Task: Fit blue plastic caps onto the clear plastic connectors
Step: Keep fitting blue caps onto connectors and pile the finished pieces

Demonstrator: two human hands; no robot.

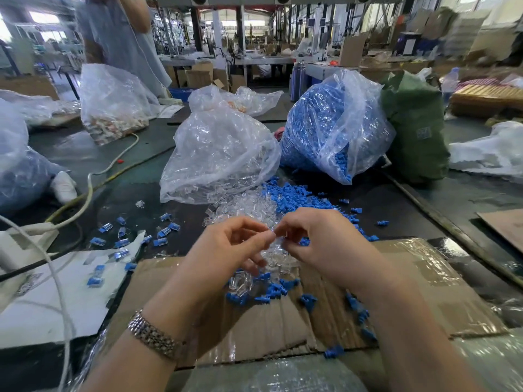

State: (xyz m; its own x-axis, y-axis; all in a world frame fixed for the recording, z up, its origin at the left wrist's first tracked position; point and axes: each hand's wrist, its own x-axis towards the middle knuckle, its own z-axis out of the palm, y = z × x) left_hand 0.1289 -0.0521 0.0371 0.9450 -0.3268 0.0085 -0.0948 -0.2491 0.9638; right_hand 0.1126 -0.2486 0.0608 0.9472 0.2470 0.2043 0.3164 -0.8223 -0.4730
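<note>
A clear plastic bag lies on the dark table, its mouth spilling a pile of clear plastic connectors toward the person. Just right of it a second bag, packed with blue plastic caps, leans open with caps running out into a heap that touches the clear pile. Behind that bag stands a green sack. Farther left sits another bag holding pale pieces, too blurred to name.

A flattened cardboard sheet covers the near table edge; loose caps and connectors lie strewn across its middle. Left of it, on bare table and a white sheet, lie finished capped connectors, well apart from each other. White cables cross that left side.

The left hand, a metal watch on its wrist, and the right hand meet fingertip to fingertip above the pile, both with fingers curled in a pinch. The left seems to pinch a clear connector, though it is hard to make out against the clear heap below; what the right hand pinches I cannot tell.
</note>
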